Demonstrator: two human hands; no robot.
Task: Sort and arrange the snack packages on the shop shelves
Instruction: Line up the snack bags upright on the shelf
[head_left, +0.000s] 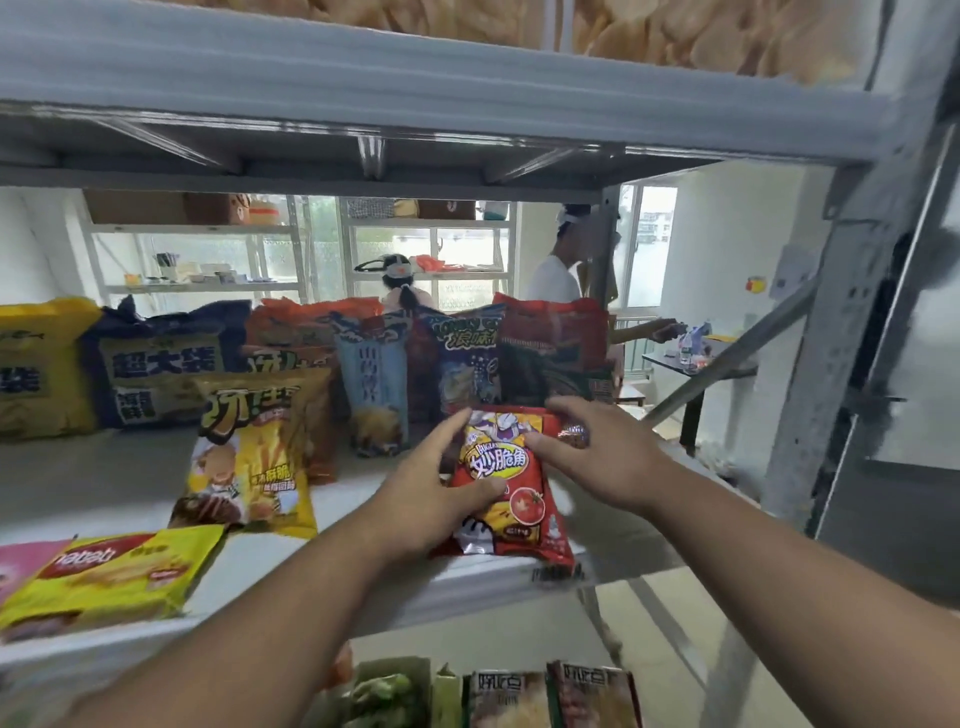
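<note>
**Both hands on a red snack bag at the shelf's front edge**

From my remote seat I see the left hand (436, 493) and the right hand (597, 452) closed loosely around one red tomato-flavour corn-snack bag (511, 499), which lies on the white middle shelf (130, 483) with its bottom seam hanging slightly over the front lip. The left fingers press its left side, thumb across the front; the right hand cups the upper right corner, thumb on the face. Neither hand is clenched; both are half curled onto the pack.

Just left of it stands one yellow fries-style snack bag (254, 447), tilted forward, with an orange pack (322, 415) directly behind it. Along the back of the shelf I count a row of upright bags: one yellow bag (41, 369) at far left, one navy bag (161, 358), one pale blue chip bag (374, 384), one dark blue bag (467, 358) and one red-and-green bag (556, 348); further orange packs behind them are too overlapped to count. At front left lies one yellow wafer pack (109, 577), flat, beside a pink pack (21, 561) cut off by the frame.

The grey upper shelf (415, 93) crowds the top of the view, and a grey steel upright (841, 322) stands close to the right of the hands. Two packs (550, 696) show on the lower shelf, next to green packaging (384, 696). Through the shelf, two people (556, 270) stand in the room beyond.
</note>
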